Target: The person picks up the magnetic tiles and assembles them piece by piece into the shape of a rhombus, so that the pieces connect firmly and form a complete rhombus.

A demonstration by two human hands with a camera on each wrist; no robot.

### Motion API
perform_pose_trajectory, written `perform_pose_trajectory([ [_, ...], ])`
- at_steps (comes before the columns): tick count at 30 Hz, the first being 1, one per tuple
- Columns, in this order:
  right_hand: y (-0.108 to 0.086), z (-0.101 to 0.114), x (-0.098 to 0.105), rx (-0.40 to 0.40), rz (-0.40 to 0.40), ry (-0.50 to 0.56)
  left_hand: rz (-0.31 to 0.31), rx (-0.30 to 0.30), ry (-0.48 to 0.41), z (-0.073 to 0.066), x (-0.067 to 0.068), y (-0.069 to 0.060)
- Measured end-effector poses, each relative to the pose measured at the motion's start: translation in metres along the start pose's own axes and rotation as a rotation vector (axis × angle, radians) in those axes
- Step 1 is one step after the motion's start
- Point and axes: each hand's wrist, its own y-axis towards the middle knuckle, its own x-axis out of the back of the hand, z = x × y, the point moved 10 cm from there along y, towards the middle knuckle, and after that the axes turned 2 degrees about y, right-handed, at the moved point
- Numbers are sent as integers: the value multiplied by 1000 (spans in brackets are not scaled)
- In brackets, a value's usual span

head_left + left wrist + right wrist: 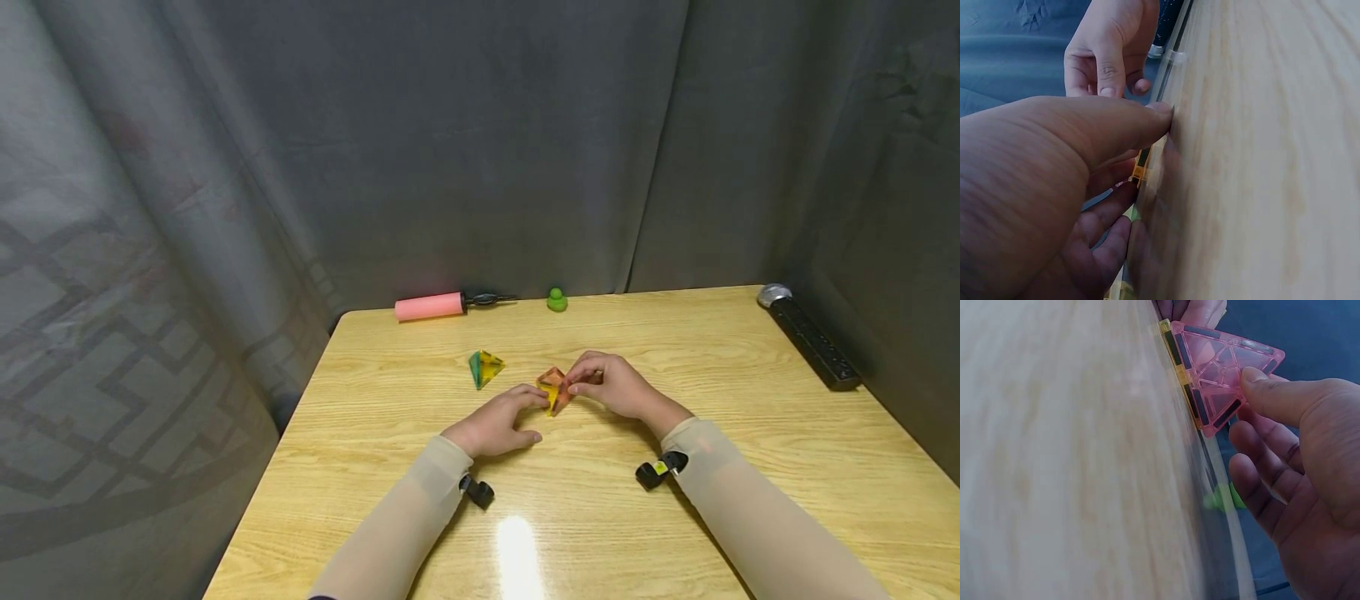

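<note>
My right hand (pixel 611 387) pinches a pink see-through triangular magnetic tile (pixel 1222 369) between thumb and fingers. The tile stands up from a yellow magnetic tile (pixel 1175 356) on the table, and their edges meet. From the left, the fingertips of my left hand (pixel 498 423) touch the yellow tile (pixel 551 398), its thumb held apart from them. An orange-red tile (pixel 552 377) shows at the far side of this group. How all its pieces join is too small to tell. Farther left sits another group, a green tile (pixel 476 368) against a yellow one (pixel 491 367).
Along the back edge of the wooden table (pixel 360 450) lie a pink hand pump (pixel 430 307) with a black nozzle and a small green rounded object (pixel 557 300). A black microphone (pixel 810 340) lies by the right edge. Grey curtains (pixel 480 150) hang behind and beside the table.
</note>
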Motion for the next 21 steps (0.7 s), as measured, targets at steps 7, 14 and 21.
perform_pose_trajectory([
  [7,0,-2,0,-18,-15,-13,-1,2,7,1,-1,1],
  [14,-1,-5,-1,-58,-20,17,-5,-1,3,0,0,1],
  [21,-1,-7,-6,-68,9,9,8,-8,-11,0,-2,0],
])
